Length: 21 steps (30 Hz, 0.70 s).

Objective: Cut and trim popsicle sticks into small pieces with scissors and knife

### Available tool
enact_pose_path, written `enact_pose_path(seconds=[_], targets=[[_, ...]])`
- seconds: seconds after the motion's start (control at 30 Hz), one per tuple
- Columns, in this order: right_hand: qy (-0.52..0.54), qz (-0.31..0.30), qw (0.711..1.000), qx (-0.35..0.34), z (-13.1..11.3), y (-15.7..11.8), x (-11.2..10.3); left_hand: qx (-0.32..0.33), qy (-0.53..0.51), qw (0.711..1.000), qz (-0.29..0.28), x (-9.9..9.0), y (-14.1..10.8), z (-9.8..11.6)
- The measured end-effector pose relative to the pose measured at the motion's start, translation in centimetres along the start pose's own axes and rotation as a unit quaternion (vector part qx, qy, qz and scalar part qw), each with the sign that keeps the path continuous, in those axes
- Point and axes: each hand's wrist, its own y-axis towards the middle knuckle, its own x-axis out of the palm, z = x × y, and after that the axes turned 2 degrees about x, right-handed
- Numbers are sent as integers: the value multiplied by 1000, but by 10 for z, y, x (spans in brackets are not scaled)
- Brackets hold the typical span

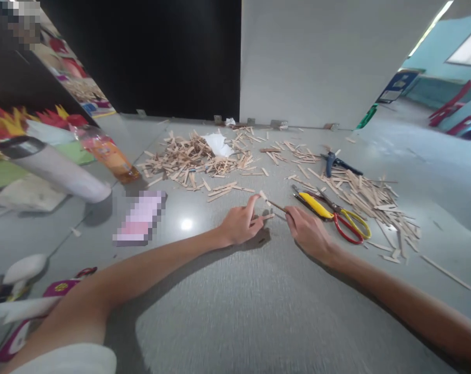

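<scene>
Over the grey tabletop (204, 291), my left hand (237, 224) is pinched on a short pale wooden strip (268, 216), which sticks out to the right past the fingertips. My right hand (307, 231) grips a thin brown stick (277, 205) with a pale, blunt end that could be a brush tip. That pale end is beside my raised left index finger; I cannot tell if they touch. Just beyond my right hand lie a yellow-handled cutter (315, 204) and scissors (348, 221) with one red and one yellow handle loop.
Wooden strips (180, 156) are heaped at the back, with crumpled white paper (218, 144) on them. More strips (369, 197) and dark-handled pliers (338, 163) lie right. A blurred phone-like object (139, 217), a bottle (108, 156) and a tumbler (59, 169) are left. Panels (317, 62) stand behind.
</scene>
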Motion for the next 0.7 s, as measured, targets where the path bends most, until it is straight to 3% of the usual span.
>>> enact_pose_path(seconds=[0.13,0.33,0.7], targets=[[0,51,997,-53,3,-12,15,-30,-109,992,55,-5,4,0],[24,104,987,-117,5,-15,15,-42,-154,985,67,-6,9,-1],[132,128,980,-75,9,-13,12,-88,-232,968,26,-8,19,-9]])
